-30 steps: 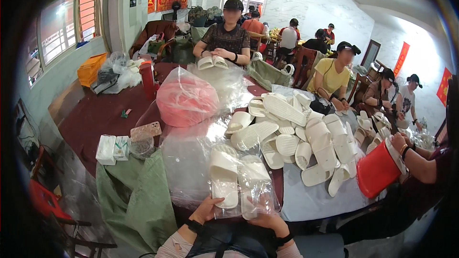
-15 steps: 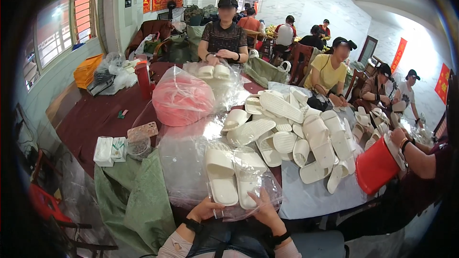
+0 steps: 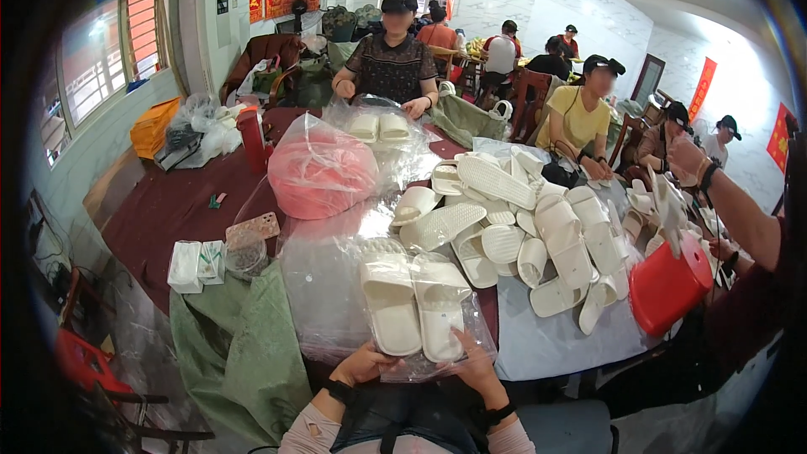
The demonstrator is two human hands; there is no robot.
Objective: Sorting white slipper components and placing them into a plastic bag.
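Observation:
A pair of cream-white slide slippers (image 3: 393, 315) lies side by side, straps at the far end, in a clear plastic bag (image 3: 481, 328). My left hand (image 3: 365, 364) grips the bag's near left corner, thumb by the left slipper's heel. At the near right corner, my right hand (image 3: 476, 365) is closed on the bag beside the right slipper's heel. The bag rests over more clear plastic film (image 3: 318, 303) at the near edge of the dark red table (image 3: 181, 202).
Loose slippers (image 3: 504, 244) are piled to the right, near a red plastic stool (image 3: 671, 287). A pink bundle in plastic (image 3: 323, 175) stands beyond my hands. Tissue packs (image 3: 195, 266), a phone (image 3: 252, 231) and green cloth (image 3: 239, 345) lie left. Co-workers sit around the table.
My hands and the bagged slippers have barely moved. The co-worker across has spread their hands apart. At right, a person's arm has risen from the red stool with slippers.

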